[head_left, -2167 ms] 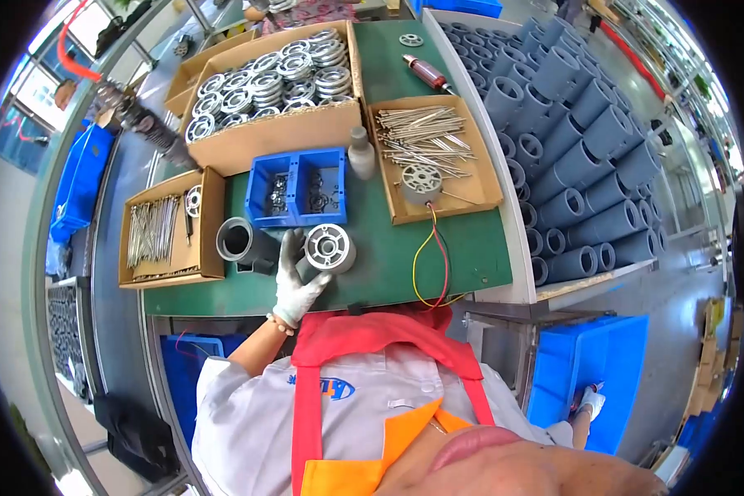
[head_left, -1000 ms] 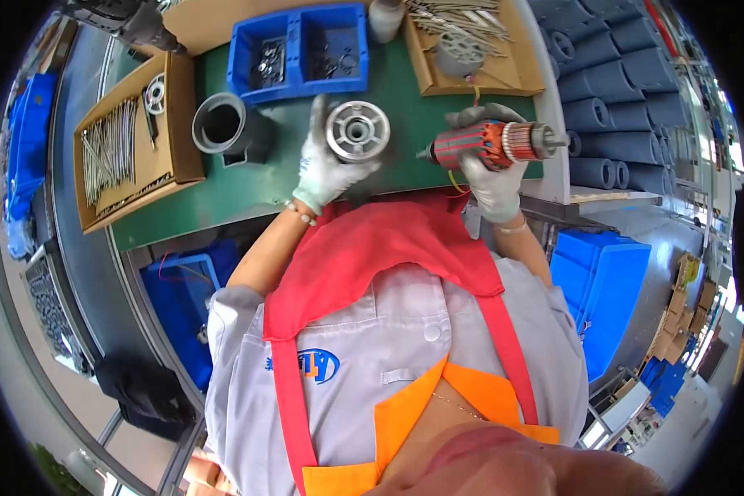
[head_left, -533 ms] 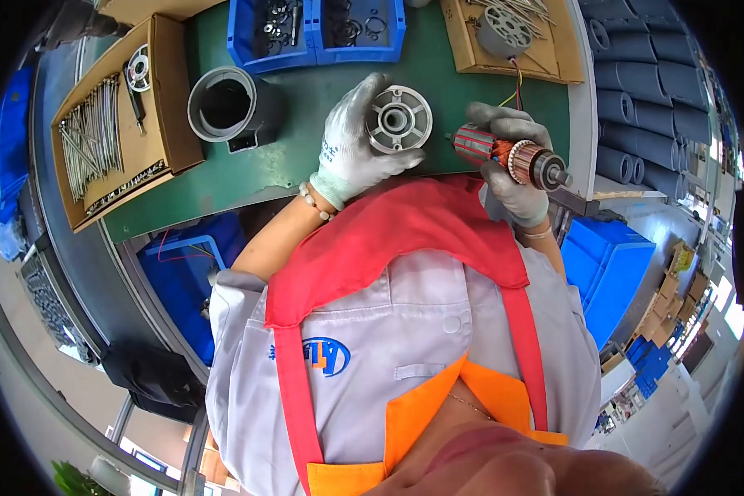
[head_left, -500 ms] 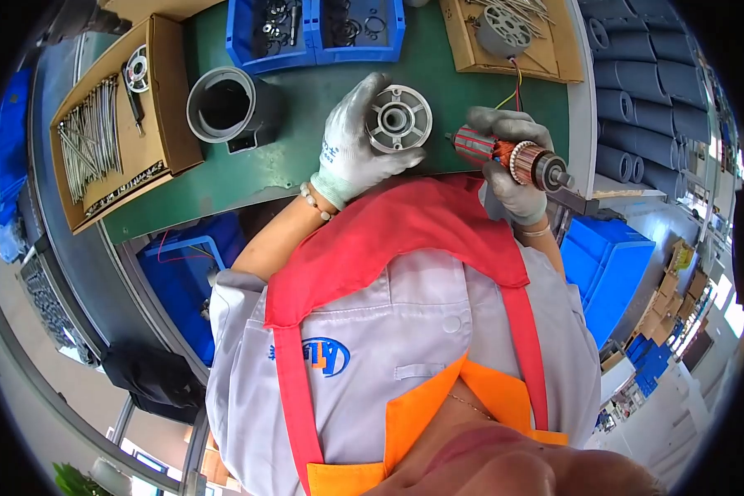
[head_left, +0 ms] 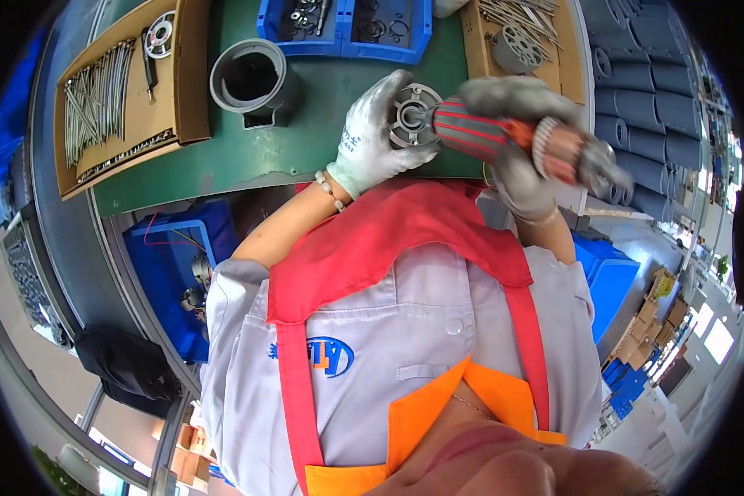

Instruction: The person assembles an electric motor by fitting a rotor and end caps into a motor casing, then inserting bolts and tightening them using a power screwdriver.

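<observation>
My left hand point(head_left: 372, 132), in a pale work glove, is closed around the side of a round metal motor end cap point(head_left: 404, 136) with a ribbed rim and a central hole. My right hand point(head_left: 522, 97), gloved and blurred by motion, grips a motor armature point(head_left: 475, 128) with a red-striped core and copper windings. The armature lies tilted, its left shaft end over the cap's central hole. Whether the shaft is inside the hole or only in front of it, I cannot tell.
A grey cylindrical housing point(head_left: 283, 99) stands on the green bench point(head_left: 182, 183). Left of it, a cardboard box point(head_left: 192, 91) holds long metal rods. Blue bins point(head_left: 388, 54) with small parts stand behind. Another cardboard box point(head_left: 481, 51) holds rods and a round metal part point(head_left: 517, 51).
My right hand has brought the armature left and swung its shaft end to the end cap. My left hand still holds the cap, now a little further right in view.
</observation>
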Demonstrator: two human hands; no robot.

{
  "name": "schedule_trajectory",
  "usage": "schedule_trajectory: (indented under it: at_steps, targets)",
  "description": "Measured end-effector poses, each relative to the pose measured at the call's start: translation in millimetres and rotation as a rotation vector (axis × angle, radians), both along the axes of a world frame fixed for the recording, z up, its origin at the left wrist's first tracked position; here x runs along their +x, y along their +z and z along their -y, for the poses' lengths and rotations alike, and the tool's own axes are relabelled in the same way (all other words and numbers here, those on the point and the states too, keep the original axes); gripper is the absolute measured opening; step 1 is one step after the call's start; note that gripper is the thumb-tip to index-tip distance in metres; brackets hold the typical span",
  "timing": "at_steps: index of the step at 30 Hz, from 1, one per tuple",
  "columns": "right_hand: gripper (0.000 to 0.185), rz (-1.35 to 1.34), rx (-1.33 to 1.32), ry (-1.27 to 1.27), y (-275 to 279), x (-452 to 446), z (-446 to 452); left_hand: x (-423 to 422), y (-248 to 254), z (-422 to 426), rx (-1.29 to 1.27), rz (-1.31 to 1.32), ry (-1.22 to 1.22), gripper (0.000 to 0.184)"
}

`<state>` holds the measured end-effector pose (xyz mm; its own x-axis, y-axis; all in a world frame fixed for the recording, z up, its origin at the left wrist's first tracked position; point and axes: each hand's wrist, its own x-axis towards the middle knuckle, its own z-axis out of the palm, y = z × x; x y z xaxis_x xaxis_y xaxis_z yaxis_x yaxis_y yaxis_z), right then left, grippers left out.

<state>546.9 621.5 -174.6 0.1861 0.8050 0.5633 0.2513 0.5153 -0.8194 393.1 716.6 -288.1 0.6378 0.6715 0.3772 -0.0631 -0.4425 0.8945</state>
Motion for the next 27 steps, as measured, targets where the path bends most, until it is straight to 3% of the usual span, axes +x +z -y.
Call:
schedule_trajectory:
  at_steps: [3,6,14,15,17,18,20,22,24,25,27]
  targets:
    - [0.038,-0.24,-0.159,-0.084,-5.3,-24.4,-21.3,-2.5,8.9,-1.5,-0.056,-0.01,-0.033,0.089]
    - [0.037,-0.139,-0.234,-0.167,-19.8,-26.5,-26.4,-0.3,-0.8,-2.6,-0.024,-0.003,-0.032,0.088]
    - [0.044,-0.102,-0.241,-0.046,-36.7,-16.1,-24.5,-1.6,-1.6,-3.0,0.043,0.015,-0.01,0.096]
    - [0.058,-0.073,-0.308,0.03,-36.7,-7.2,-20.5,-4.4,-2.8,-1.0,-0.009,-0.044,-0.03,0.103]
    - [0.067,-0.412,-0.347,0.133,-25.0,-0.2,-24.6,-18.7,21.8,-1.9,-0.048,-0.046,-0.043,0.108]
    - [0.067,-0.465,-0.235,0.221,-22.9,24.4,-29.9,-29.7,23.1,-4.5,-0.004,-0.037,-0.045,0.112]
    - [0.059,-0.293,-0.135,-0.26,-18.2,55.1,-52.5,-67.0,29.2,-4.1,0.072,0.057,-0.007,0.101]
    - [0.054,-0.023,-0.267,-0.581,-35.7,97.3,-83.8,-95.8,22.8,-5.2,0.154,0.179,0.096,0.092]
    - [0.055,0.169,-0.356,-0.58,-58.5,111.8,-108.5,-112.6,20.3,-5.2,0.241,0.269,0.327,0.084]
    - [0.054,0.316,-0.427,-0.568,-67.1,120.1,-118.1,-119.0,19.5,-10.4,0.338,0.199,0.469,0.091]
    - [0.053,0.329,-0.413,-0.543,-89.7,137.2,-131.0,-114.5,28.6,-16.7,0.231,0.096,0.659,0.097]
